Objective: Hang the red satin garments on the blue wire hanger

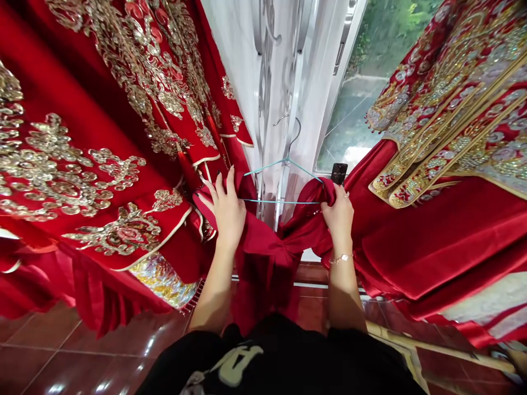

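The red satin garment [263, 263] hung bunched across a teal wire hanger [280, 201], between gold-embroidered red robes [82, 164] [448, 126]. The right hand [340, 216] clenched its cloth; the left hand [228, 214] lay splayed on it, its grip hard to tell.

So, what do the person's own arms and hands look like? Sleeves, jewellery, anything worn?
Both forearms are bare, with no sleeves, gloves or cables on them. The left hand has long, dark-painted nails. The right hand has a thin, pale chain bracelet at the wrist. A black top with a pale print shows below.
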